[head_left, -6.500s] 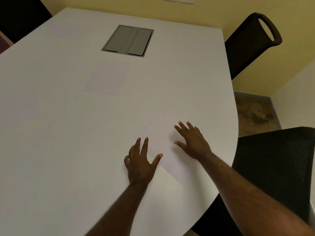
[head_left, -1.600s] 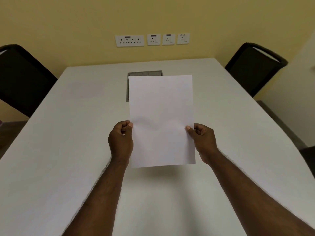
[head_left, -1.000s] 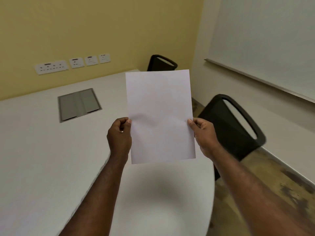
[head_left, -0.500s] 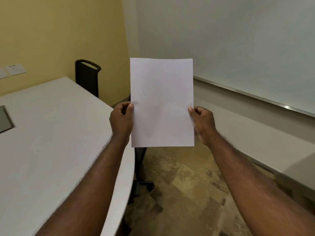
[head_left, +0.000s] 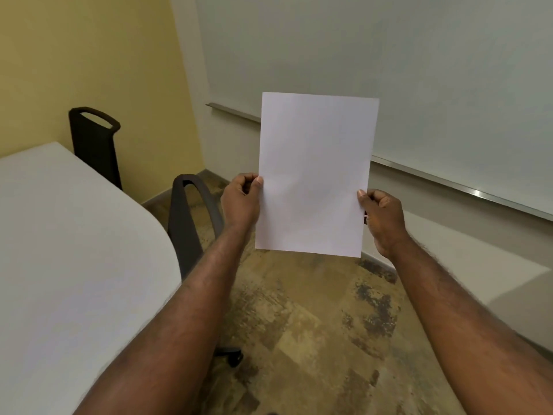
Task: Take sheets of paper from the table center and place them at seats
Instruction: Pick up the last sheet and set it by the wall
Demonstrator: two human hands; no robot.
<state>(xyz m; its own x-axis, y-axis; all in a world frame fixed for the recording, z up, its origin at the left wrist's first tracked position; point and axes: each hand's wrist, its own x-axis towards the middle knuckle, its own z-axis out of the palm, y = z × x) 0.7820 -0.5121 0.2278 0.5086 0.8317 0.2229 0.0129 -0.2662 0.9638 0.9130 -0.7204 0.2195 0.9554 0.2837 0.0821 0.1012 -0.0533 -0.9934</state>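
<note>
Carry step: sheet (head_left: 314,175) pinched upright by left hand (head_left: 241,202) and right hand (head_left: 383,218); next, likely laid flat on table (head_left: 74,250) before nearest chair (head_left: 191,223).

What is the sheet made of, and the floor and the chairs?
Sheet: thin white paper, matte; it stands flat, pinched at both edges by the left hand and right hand. Floor: probably mottled brown tile or vinyl. Chairs: likely dark plastic frames.
</note>
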